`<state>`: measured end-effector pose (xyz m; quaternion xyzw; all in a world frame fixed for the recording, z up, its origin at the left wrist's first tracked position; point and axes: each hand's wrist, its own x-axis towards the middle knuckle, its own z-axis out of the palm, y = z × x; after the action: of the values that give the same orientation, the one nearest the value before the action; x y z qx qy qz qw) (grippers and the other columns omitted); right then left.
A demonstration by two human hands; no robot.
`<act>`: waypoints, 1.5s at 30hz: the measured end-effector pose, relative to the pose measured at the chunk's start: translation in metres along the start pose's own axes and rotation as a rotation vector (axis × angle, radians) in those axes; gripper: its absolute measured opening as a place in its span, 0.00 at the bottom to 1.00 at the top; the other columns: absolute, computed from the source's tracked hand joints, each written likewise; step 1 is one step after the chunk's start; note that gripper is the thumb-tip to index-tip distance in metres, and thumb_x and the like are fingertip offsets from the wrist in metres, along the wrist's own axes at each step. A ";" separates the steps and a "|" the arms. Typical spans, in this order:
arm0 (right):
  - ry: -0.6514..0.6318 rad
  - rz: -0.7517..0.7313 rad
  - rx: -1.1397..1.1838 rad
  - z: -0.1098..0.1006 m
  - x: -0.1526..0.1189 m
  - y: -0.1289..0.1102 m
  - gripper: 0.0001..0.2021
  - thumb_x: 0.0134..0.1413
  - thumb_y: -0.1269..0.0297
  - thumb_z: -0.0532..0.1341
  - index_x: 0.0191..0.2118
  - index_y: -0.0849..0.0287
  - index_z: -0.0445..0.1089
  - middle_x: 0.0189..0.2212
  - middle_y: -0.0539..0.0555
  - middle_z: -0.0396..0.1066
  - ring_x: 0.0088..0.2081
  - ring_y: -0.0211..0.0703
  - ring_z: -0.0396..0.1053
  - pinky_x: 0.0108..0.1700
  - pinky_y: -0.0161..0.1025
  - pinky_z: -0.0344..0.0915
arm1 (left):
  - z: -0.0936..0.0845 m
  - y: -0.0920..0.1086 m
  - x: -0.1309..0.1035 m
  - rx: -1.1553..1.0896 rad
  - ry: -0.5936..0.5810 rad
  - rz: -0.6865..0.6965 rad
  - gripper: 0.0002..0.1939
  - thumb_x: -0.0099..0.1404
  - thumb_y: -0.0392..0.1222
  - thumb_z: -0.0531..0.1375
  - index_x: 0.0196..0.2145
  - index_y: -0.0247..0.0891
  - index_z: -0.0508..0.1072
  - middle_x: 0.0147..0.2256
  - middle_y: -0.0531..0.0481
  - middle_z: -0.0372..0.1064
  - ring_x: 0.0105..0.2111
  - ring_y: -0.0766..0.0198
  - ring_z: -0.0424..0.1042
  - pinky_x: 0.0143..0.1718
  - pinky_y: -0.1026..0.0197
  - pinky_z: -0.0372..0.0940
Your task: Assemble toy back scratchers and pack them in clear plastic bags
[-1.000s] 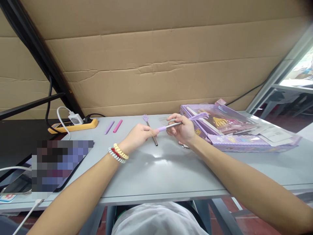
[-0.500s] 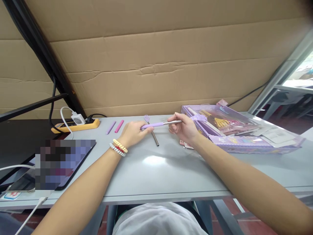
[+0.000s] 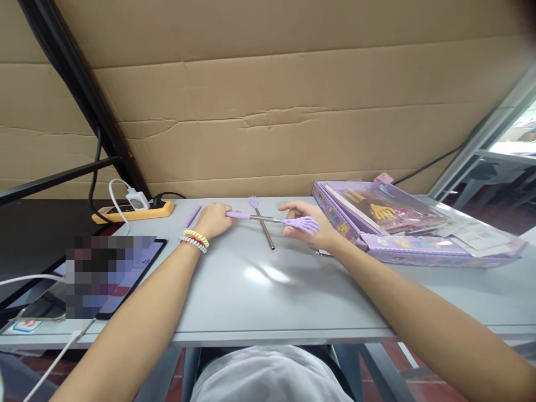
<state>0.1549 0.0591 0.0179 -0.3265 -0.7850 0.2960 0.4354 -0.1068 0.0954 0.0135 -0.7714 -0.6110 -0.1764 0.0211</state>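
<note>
My left hand [image 3: 215,220] is closed round the end of the purple handle of a telescopic back scratcher [image 3: 238,215]. The metal shaft points right, ending in a purple claw-shaped head. My right hand [image 3: 324,230] is just behind that head, thumb and fingers apart; whether it touches the head is hard to tell. Below the held one, a second back scratcher [image 3: 266,233] lies on the table with a bare metal shaft and a small purple head. A loose purple handle sleeve [image 3: 192,216] rests beside my left hand.
On the right stands an open purple box [image 3: 419,252] with bagged yellow and pink back scratchers [image 3: 382,212]. A tablet [image 3: 138,273], a phone [image 3: 44,304] and a yellow power strip [image 3: 154,210] with cables are at left. A cardboard wall [image 3: 268,134] closes off the back.
My right hand has opened from its grip on the metal shaft. My left hand has drawn the back scratcher leftward, and the pink sleeve is now out of sight.
</note>
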 end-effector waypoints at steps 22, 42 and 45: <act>-0.010 -0.462 -0.459 0.014 -0.003 0.004 0.08 0.47 0.71 0.58 0.36 0.59 0.69 0.27 0.53 0.71 0.28 0.38 0.65 0.32 0.35 0.60 | 0.000 -0.016 0.005 0.134 -0.080 -0.044 0.07 0.48 0.37 0.52 0.20 0.41 0.70 0.24 0.46 0.72 0.28 0.56 0.69 0.25 0.59 0.54; 0.011 -0.343 -0.406 0.025 -0.010 0.002 0.02 0.46 0.69 0.58 0.29 0.58 0.66 0.21 0.48 0.64 0.23 0.34 0.59 0.27 0.32 0.55 | -0.013 0.006 -0.006 0.310 -0.188 0.079 0.11 0.51 0.38 0.52 0.23 0.38 0.75 0.26 0.40 0.72 0.27 0.53 0.71 0.26 0.58 0.58; 0.032 -0.340 -0.403 0.025 -0.010 0.001 0.01 0.46 0.69 0.58 0.29 0.58 0.66 0.20 0.47 0.64 0.22 0.33 0.58 0.27 0.32 0.54 | -0.015 0.011 -0.008 0.321 -0.195 0.075 0.12 0.50 0.39 0.52 0.25 0.37 0.75 0.28 0.39 0.73 0.28 0.53 0.71 0.27 0.58 0.59</act>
<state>0.1378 0.0474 0.0012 -0.2747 -0.8647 0.0511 0.4173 -0.1014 0.0817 0.0274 -0.7938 -0.6013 0.0001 0.0911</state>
